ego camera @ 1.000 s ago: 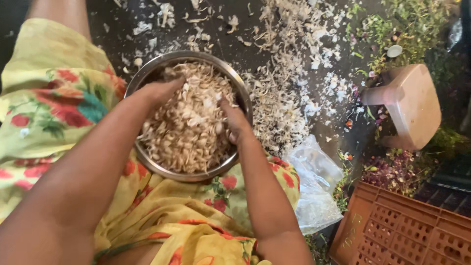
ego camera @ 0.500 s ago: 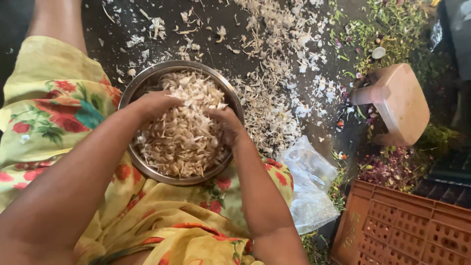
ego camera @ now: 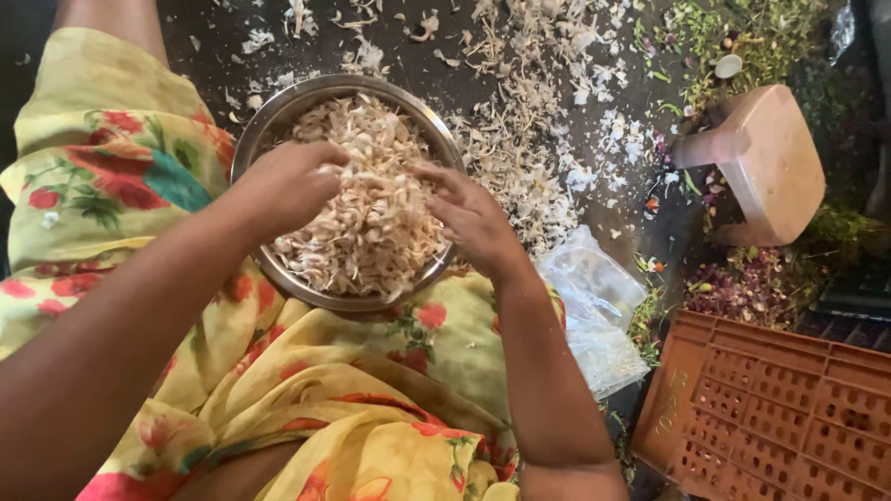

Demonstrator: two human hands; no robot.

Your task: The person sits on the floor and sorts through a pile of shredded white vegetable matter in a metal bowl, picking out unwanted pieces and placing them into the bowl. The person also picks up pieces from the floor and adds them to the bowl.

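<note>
A round steel bowl [ego camera: 278, 109] rests on my lap, on yellow flowered cloth [ego camera: 111, 167]. It is heaped with pale garlic cloves and papery skins [ego camera: 371, 223]. My left hand [ego camera: 288, 186] lies on the left side of the heap, fingers curled into the cloves. My right hand [ego camera: 473, 215] is at the right side of the heap, fingers bent and pinching at some cloves. What exactly each hand holds is hidden by the fingers.
White garlic peel [ego camera: 529, 139] is scattered over the dark floor beyond the bowl. A small pinkish plastic stool [ego camera: 770, 158] stands at the right, an orange plastic crate [ego camera: 770, 417] at the lower right, and a clear plastic bag [ego camera: 594, 306] beside my right forearm.
Both hands have drawn slightly closer together over the heap and moved with the bowl in view; the fingers keep working in the garlic.
</note>
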